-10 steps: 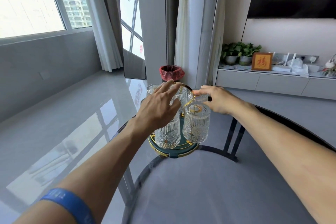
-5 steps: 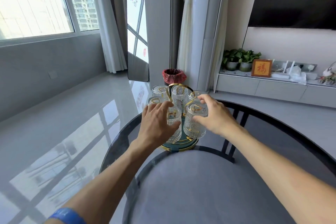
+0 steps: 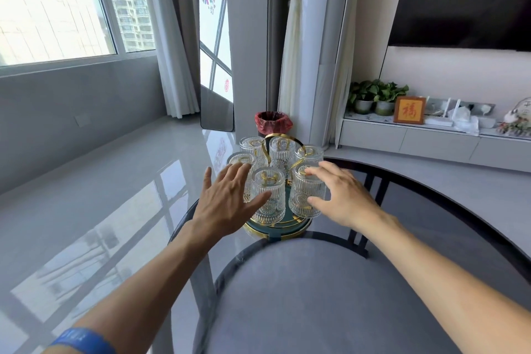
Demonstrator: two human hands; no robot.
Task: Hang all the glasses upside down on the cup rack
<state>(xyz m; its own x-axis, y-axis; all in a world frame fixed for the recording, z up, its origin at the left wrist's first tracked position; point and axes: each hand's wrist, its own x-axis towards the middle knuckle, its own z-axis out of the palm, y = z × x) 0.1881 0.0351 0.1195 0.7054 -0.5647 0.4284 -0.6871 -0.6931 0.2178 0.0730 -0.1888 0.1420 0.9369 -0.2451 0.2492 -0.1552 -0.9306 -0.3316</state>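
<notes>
A cup rack with a round teal, gold-rimmed base (image 3: 283, 231) and a gold loop handle (image 3: 283, 136) stands at the far edge of the table. Several ribbed clear glasses hang upside down on it in a ring. The front left glass (image 3: 268, 195) and the front right glass (image 3: 306, 195) are nearest me. My left hand (image 3: 227, 204) is open, fingers spread, just left of the front left glass, thumb near its side. My right hand (image 3: 342, 195) curves loosely beside the front right glass, fingertips at its top and side; a firm grip does not show.
The dark-rimmed round glass table (image 3: 431, 204) carries the rack, with a grey cushioned seat (image 3: 316, 296) beneath it. A red-lined bin (image 3: 273, 122) stands on the floor behind. A low white cabinet (image 3: 431, 141) with potted plants runs along the right wall.
Both hands have drawn back toward me and spread apart from the top of the rack. The left hand has come off the front left glass; the right has slid down beside the front right glass.
</notes>
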